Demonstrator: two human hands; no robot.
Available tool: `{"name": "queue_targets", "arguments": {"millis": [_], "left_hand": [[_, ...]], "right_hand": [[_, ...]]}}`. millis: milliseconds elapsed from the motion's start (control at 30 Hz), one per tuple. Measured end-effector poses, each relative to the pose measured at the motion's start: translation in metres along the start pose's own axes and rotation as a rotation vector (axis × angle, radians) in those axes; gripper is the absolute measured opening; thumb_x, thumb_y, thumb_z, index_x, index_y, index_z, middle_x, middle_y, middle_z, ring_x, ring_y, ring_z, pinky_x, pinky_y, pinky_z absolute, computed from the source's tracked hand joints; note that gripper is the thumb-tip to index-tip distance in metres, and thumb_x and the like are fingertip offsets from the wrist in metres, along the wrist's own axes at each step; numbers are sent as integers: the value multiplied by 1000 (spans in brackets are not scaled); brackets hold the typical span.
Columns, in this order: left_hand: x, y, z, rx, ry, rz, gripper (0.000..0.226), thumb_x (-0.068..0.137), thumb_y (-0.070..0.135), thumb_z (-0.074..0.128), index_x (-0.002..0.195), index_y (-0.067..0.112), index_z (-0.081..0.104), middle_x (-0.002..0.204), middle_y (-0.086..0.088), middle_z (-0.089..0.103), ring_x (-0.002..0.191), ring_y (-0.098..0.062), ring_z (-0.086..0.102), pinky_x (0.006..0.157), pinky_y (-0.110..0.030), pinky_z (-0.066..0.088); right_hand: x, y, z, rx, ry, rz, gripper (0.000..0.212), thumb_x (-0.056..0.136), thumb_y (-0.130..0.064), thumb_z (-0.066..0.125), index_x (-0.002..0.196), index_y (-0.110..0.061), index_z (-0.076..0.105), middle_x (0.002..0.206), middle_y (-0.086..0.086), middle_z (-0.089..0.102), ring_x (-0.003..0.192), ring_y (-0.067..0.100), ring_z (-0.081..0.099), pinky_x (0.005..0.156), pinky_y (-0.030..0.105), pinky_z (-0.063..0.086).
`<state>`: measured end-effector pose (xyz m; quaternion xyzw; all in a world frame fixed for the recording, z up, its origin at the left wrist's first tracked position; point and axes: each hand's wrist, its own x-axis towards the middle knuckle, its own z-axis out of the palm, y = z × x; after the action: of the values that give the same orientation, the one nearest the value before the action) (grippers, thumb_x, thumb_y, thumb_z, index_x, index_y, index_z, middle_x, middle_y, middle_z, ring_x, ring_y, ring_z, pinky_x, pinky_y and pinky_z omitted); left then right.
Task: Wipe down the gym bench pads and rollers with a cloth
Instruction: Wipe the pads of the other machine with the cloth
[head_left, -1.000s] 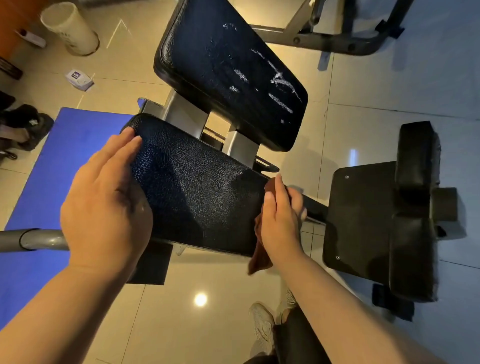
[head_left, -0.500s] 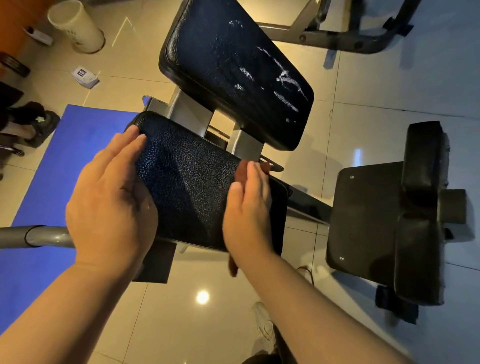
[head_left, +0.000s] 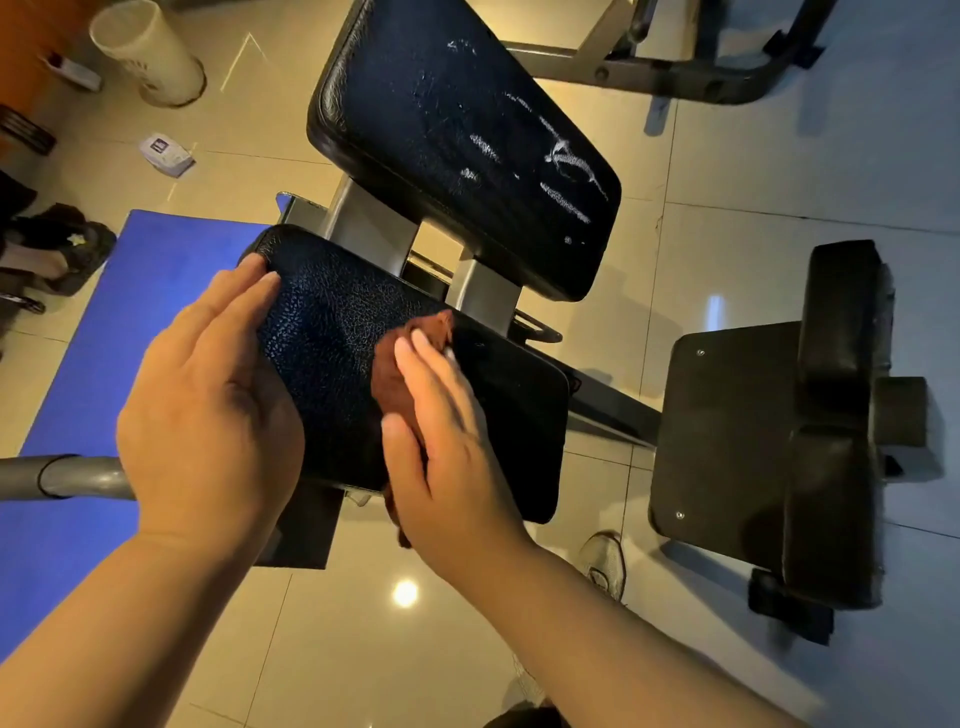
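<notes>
At frame centre, my right hand, fingers straight, presses a rust-brown cloth onto the black cracked-leather bench pad; my left hand lies flat, spread, on its left edge.

Odds and ends lay on the tiled floor around where I worked.

A blue mat was spread at my left, and a pair of dark slippers sat just off its far corner. Farther away, a white cylindrical bin lay tipped on its side near an orange wall, with a small white packet on the tiles between the bin and the mat. A white sneaker showed below me at the right, and a round spot of lamp glare shone on the glossy tile near it.
</notes>
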<state>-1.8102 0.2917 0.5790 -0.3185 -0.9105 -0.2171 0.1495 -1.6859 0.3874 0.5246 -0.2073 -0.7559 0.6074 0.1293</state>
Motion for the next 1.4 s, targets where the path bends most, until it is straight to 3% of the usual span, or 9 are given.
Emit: {"name": "queue_targets", "arguments": {"millis": [233,433,533,633,767,933,1133,1267,1400], "left_hand": [[-1,-2,1,-7,-15,16,49,94,9,34,137,15,57,146,3,53,137,-20,48,109,-36,40],[0,-7,4,-78,-18,-1,50,94,11,32,138,16,56,148,3,50,138,-21,46,110,-41,40],[-1,-10,6,-96,-7,10,49,94,7,34,137,16,56,148,3,50,139,-20,45,111,-44,40],[-1,-11,9,-111,4,10,47,96,7,36,137,17,56,147,3,51,138,-20,45,112,-45,40],[-1,-15,11,-143,2,10,44,99,13,34,137,21,54,149,6,49,139,-19,44,111,-49,40],[-3,-11,9,-128,20,-22,46,96,9,34,136,20,56,148,5,50,139,-18,44,112,-48,39],[0,-4,5,-75,-1,-29,48,93,9,35,136,17,57,147,5,51,137,-21,47,110,-39,39],[0,-2,3,-79,8,-31,48,93,12,34,134,16,58,146,3,52,136,-23,48,110,-42,40],[1,-2,1,-38,-25,-14,48,94,12,35,136,15,57,147,2,52,136,-23,48,111,-41,40]], "right_hand": [[28,56,-30,-11,236,458,51,105,-38,30,152,-44,12,160,-17,12,143,19,30,103,41,48],[-33,47,-24,-6,13,125,52,108,-27,27,148,-56,10,159,-31,2,147,-8,0,115,17,19],[-19,79,-47,94,115,360,48,108,-31,27,146,-58,15,158,-28,11,135,-4,30,86,10,41],[23,95,-60,74,239,568,48,108,-33,29,152,-44,15,157,-9,24,106,2,40,64,10,36],[-21,91,-38,105,246,407,48,107,-33,30,148,-53,16,158,-17,19,134,1,31,88,9,37],[-59,87,-23,81,235,343,49,108,-32,28,141,-65,13,157,-27,11,144,-2,21,117,33,33],[19,39,-29,65,267,476,57,103,-28,41,153,-39,16,158,-7,23,134,16,42,102,35,48],[-24,0,-19,317,170,266,41,103,-22,45,140,-38,37,141,-11,43,119,-4,50,93,18,49],[-16,24,-46,574,332,448,18,106,-22,37,116,-37,40,109,2,53,95,17,59,67,20,52]]}}
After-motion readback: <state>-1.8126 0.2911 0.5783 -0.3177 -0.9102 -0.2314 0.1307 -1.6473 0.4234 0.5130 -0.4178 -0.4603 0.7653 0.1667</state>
